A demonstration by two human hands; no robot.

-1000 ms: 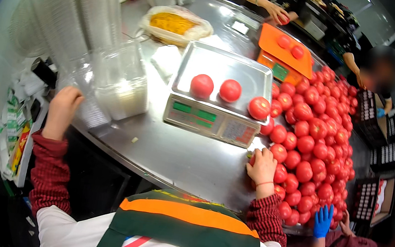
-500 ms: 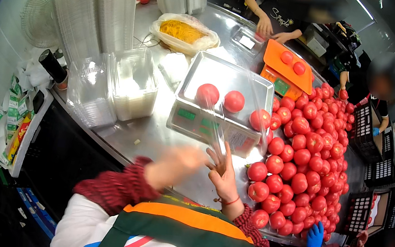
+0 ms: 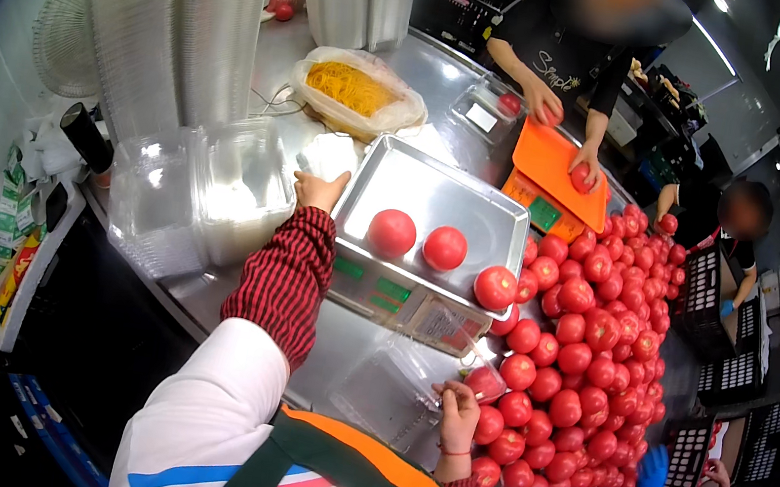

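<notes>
The right grip [image 3: 458, 418] pinches the edge of a clear plastic box [image 3: 389, 371] to its left; the left grip [image 3: 320, 193] touches a white pile [image 3: 329, 152], closure unclear. A bag [image 3: 407, 115] holds yellow bands [image 3: 349, 86].

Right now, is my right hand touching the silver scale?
Apart. The head view shows a visible gap between your right hand, which holds a clear plastic container, and the silver scale's near edge.

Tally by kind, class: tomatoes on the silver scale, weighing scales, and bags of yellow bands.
Tomatoes on the silver scale: 3
Weighing scales, that one plus the orange scale: 2
Bag of yellow bands: 1
Total: 6
</notes>
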